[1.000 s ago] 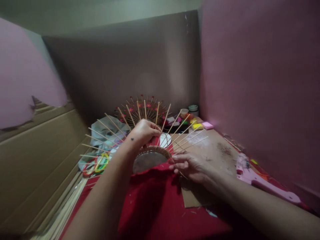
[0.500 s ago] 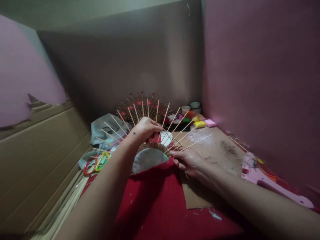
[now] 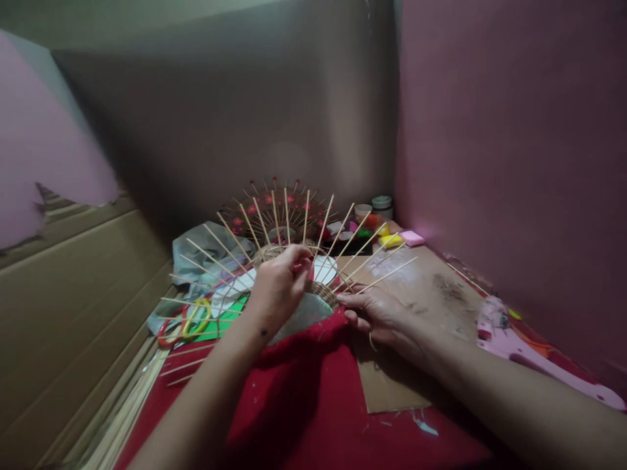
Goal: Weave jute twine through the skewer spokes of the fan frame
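A round woven disc (image 3: 321,295) with many thin wooden sticks (image 3: 372,243) fanning outward lies over red cloth (image 3: 304,391) on my lap. My left hand (image 3: 279,287) covers the disc's middle, fingers pinched together near a stick at its top. My right hand (image 3: 377,313) rests at the disc's right rim, fingers closed on the woven edge, with a thin strand curling below it.
A second stick fan with red flowers (image 3: 274,205) stands at the back. Small jars (image 3: 381,203), coloured blocks (image 3: 392,240), scissors with red and yellow handles (image 3: 183,320), grey cloth (image 3: 200,251), a pink glue gun (image 3: 509,346) and cardboard (image 3: 386,385) lie around. Loose sticks (image 3: 122,418) are stacked at left.
My left hand has drawn back toward me over the disc's middle. The disc has tilted and turned a little; more sticks show at left. My right hand stays at the rim.
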Tool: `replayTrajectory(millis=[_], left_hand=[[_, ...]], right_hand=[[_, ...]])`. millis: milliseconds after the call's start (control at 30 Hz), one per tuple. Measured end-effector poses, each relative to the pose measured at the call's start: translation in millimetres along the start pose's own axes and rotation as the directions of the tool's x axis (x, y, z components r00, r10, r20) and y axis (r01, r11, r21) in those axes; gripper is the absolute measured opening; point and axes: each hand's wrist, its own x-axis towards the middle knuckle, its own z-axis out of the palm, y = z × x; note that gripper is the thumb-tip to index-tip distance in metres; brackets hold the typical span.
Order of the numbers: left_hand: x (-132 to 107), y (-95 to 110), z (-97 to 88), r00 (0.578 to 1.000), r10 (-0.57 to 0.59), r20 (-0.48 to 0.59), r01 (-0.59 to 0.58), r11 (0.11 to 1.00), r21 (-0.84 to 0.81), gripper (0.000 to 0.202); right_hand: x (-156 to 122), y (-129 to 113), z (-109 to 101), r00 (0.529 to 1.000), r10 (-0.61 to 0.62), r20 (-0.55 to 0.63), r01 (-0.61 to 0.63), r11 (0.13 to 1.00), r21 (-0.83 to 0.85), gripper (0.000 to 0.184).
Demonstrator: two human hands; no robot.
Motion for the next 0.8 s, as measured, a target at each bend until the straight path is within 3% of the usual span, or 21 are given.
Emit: replayTrajectory(millis=[100,267,467,533,567,600,633,667,733,800], left_hand=[[-5.4,-6.7,10.7,0.996,0.021,0.088,-0.031,0.992,0.12,0.03],[-0.7,-10.3,19.6,0.955,-0.078,0.287,-0.031,0.934,0.357,0.044],[0.1,-20.5,25.7,0.926,-0.108,0.362,-0.011,0.95,0.312,0.058],[-0.8,-24.8,26.0,0.932,-0.099,0.347,-0.006,0.957,0.289,0.061],[-1.4,-26.7,25.8,0.936,-0.085,0.34,-0.013,0.961,0.275,0.06],[-2.1,-28.6,25.3,0.94,-0.068,0.336,-0.024,0.965,0.262,0.059],[-2.9,-30.2,24.9,0.941,-0.055,0.334,-0.033,0.967,0.252,0.057],[-3.8,-31.5,24.6,0.941,-0.046,0.334,-0.039,0.969,0.244,0.055],[-5.5,-33.5,24.7,0.94,-0.052,0.336,-0.034,0.969,0.244,0.054],[-7.3,-34.5,25.8,0.938,-0.076,0.338,-0.013,0.968,0.251,0.054]], right_hand=[[0.6,3.3,-2.0,0.999,0.051,0.011,-0.051,0.999,-0.001,0.005],[3.9,6.2,-7.0,0.993,0.117,-0.02,-0.118,0.992,-0.049,0.006],[-3.2,6.0,-8.9,0.982,0.167,-0.093,-0.176,0.979,-0.103,0.007],[-17.1,2.6,-2.7,0.988,0.137,-0.07,-0.149,0.968,-0.202,0.006],[-26.9,-0.2,0.9,0.997,0.075,-0.03,-0.081,0.939,-0.334,0.004],[-38.3,-3.6,3.9,1.0,0.02,0.002,-0.016,0.861,-0.508,0.005],[-51.3,-7.5,5.1,0.998,-0.042,0.057,0.07,0.714,-0.696,0.009],[-65.6,-11.5,3.7,0.978,-0.167,0.126,0.195,0.509,-0.838,0.012],[-96.8,-19.3,-10.3,0.848,-0.473,0.238,0.303,0.064,-0.951,0.024],[-128.9,-24.1,-40.5,0.697,-0.641,0.323,0.241,-0.215,-0.946,0.037]])
